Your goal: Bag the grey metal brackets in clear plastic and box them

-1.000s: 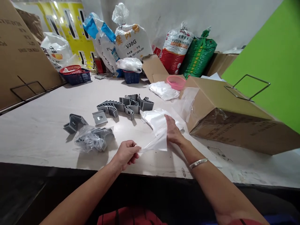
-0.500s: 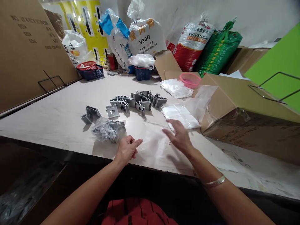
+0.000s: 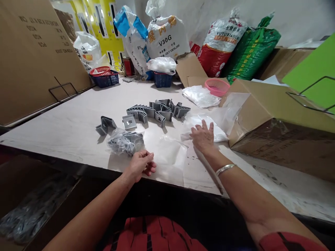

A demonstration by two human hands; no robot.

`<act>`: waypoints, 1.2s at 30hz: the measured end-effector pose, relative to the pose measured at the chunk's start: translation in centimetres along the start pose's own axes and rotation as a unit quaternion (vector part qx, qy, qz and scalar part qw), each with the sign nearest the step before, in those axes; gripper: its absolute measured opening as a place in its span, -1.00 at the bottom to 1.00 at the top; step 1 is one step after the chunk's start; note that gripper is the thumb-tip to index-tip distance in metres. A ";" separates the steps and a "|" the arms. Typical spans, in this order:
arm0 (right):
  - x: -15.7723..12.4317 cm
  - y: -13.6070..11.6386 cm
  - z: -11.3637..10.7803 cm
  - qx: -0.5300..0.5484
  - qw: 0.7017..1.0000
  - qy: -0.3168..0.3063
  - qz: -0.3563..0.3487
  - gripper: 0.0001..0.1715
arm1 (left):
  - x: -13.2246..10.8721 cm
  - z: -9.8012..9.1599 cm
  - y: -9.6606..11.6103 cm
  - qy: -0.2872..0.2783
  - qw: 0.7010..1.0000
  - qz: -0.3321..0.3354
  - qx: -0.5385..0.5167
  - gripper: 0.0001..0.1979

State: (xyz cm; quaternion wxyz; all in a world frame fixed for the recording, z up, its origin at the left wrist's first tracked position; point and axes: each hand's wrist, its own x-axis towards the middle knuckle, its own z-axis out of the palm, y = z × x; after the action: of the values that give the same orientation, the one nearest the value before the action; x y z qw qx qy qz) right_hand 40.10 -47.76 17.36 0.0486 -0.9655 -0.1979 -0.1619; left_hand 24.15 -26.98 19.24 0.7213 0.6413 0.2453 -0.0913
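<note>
My left hand (image 3: 141,165) rests at the table's near edge, its fingers curled on the left edge of a clear plastic bag (image 3: 169,153) that lies flat on the table. My right hand (image 3: 202,136) lies open, fingers spread, on a stack of clear bags (image 3: 209,122) further right. A bag filled with grey metal brackets (image 3: 125,143) sits just beyond my left hand. Several loose grey brackets (image 3: 157,109) are heaped in the middle of the table, with two more (image 3: 106,124) off to their left.
A large cardboard box (image 3: 274,118) with a plastic liner stands on its side at the right. Behind it are a pink bowl (image 3: 217,86), blue baskets (image 3: 106,79), sacks (image 3: 167,38) and leaning cardboard (image 3: 31,59). A box of filled bags (image 3: 31,212) sits below left.
The clear bag, held up between both hands a second ago, now lies flat on the table. My right hand let go of it and moved onto the stack of bags.
</note>
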 end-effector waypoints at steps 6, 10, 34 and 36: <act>-0.6 0.6 -1.1 0.080 0.992 0.072 0.069 -0.45 | -0.1 -0.2 0.1 -0.017 1.000 -0.012 0.009 -0.77; -5.1 -2.9 -3.5 0.192 0.970 0.137 -0.060 -0.57 | -0.2 0.2 0.8 -0.017 1.000 -0.011 0.021 -0.81; -8.4 -8.2 -3.9 0.347 0.930 0.119 -0.013 -0.75 | -0.4 0.9 -0.9 0.105 0.890 0.284 0.341 -0.53; -8.6 -8.1 -4.1 0.342 0.931 0.117 -0.047 -0.76 | -0.4 0.8 -1.3 0.125 0.830 0.368 0.400 -0.54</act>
State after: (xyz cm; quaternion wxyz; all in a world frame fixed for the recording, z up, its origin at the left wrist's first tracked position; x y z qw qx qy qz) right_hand 28.18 -44.12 18.65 0.3909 -0.8543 -0.2791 -0.1987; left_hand 23.44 -28.06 18.35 0.3455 0.9223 0.0213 0.1719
